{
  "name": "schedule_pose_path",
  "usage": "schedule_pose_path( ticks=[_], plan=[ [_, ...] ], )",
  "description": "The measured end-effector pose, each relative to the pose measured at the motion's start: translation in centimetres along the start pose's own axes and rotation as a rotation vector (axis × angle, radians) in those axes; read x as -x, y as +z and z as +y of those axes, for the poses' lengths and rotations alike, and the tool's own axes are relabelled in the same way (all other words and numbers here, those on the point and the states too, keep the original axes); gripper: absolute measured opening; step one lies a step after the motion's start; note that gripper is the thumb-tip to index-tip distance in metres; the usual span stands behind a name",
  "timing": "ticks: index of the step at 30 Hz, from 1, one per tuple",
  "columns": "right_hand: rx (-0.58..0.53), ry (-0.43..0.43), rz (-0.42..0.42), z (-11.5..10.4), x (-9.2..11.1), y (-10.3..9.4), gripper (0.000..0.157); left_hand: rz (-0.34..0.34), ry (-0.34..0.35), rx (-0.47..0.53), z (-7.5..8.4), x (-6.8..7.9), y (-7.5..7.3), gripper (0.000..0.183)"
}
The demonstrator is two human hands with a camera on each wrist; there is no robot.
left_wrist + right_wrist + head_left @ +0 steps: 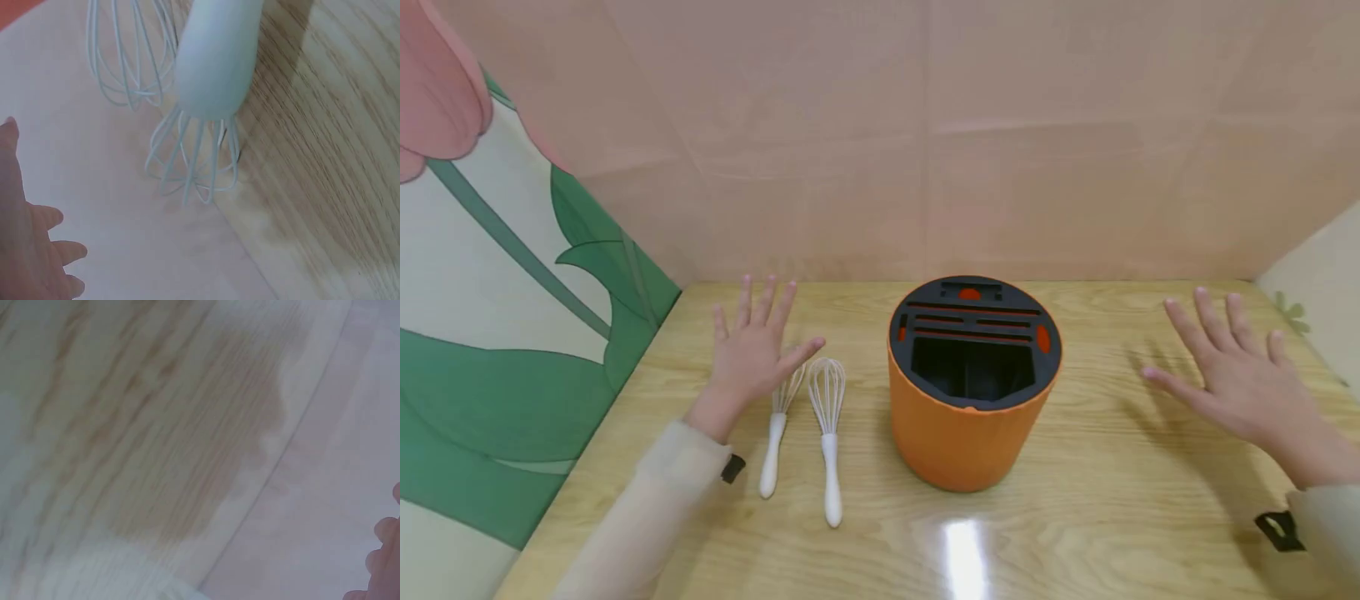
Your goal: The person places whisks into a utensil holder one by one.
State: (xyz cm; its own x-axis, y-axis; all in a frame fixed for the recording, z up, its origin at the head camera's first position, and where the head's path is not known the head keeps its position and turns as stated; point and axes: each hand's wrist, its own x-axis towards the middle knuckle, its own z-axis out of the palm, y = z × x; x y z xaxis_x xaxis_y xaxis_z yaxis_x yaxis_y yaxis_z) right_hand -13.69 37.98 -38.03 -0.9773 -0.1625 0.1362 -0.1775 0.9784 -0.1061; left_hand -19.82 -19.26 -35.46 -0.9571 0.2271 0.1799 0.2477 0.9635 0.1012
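Two white whisks lie side by side on the wooden table, handles toward the front. My left hand [748, 358], fingers spread, is over the wire end of the left whisk [772, 450] and hides part of it. The other whisk [830, 450] lies just to its right, fully visible in the head view. In the left wrist view a white whisk handle [219, 56] looms close, beyond the fingers. An orange round holder [966, 442] with a black slotted top stands upright between my hands. Off to the right, my right hand [1251, 379] spreads its fingers above the table, holding nothing.
The light wooden table [1112, 533] meets a pink backdrop [925, 167] along its back edge. On the left hangs a cloth with green leaves [497, 392] and a pink flower. A whitish panel [1318, 292] borders the right side.
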Motion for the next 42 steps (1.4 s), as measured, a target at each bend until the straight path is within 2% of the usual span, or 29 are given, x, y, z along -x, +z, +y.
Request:
schedule_pose_path(
  ticks=[12, 20, 35, 42],
  plan=[
    [-0.025, -0.031, 0.045, -2.4, -0.2, -1.1, 0.095, 0.032, 0.029, -0.011, 0.7, 1.4, -0.7, 0.093],
    [-0.063, -0.093, 0.069, -4.1, -0.1, -2.6, 0.097, 0.011, 0.039, 0.01, 1.0, 2.4, -1.0, 0.096],
    [-0.112, -0.204, 0.097, -8.0, 0.0, -5.0, 0.095, 0.04, 0.096, -0.018, 2.0, 3.6, -1.4, 0.095],
    [-0.119, -0.251, 0.116, -9.4, 0.1, -5.7, 0.096, 0.003, 0.104, -0.043, 2.9, 4.8, -1.4, 0.097]
  ],
)
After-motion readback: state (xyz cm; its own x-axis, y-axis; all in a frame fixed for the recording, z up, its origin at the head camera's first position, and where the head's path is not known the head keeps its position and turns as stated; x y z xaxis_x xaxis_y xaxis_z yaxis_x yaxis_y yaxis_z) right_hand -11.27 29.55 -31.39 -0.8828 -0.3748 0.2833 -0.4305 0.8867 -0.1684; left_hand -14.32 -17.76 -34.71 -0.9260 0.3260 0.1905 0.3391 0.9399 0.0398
